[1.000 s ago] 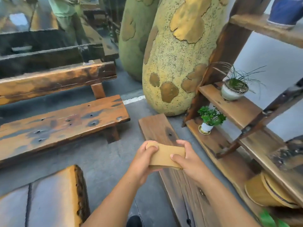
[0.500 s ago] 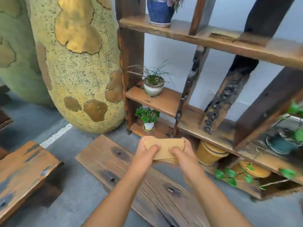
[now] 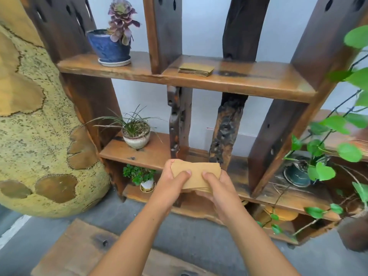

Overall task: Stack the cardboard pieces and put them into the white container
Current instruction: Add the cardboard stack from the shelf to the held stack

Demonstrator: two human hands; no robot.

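Cardboard pieces, thin tan rectangles gathered into a loose stack [image 3: 196, 175], held out at waist height in front of the dark rustic wooden shelf unit [image 3: 235, 80]. Left hand [image 3: 172, 181] clamped on the stack's left end, thumb pressed flat on top, fingers tucked under. Right hand [image 3: 218, 188] gripping the near right corner the same way, thumb on top, palm cupped beneath. Edges fanned a little along the right side, so not squared up yet.

Looks light, stiff enough to keep flat, but smooth-faced and liable to slide sheet over sheet. Best pinched across the short ends, thumbs above, fingers below, then tapped square. Soft corners, likely to crease if squeezed hard.

Second stack of tan cardboard rectangles [image 3: 196, 69] lying on the upper shelf board, between two dark uprights, well right of the blue glazed pot with the purple succulent [image 3: 109, 47]. Probably the next pickup to merge.

White container nowhere in view. Grassy plant in a white ceramic pot [image 3: 136, 134] on the middle shelf, just above and left of the hands.
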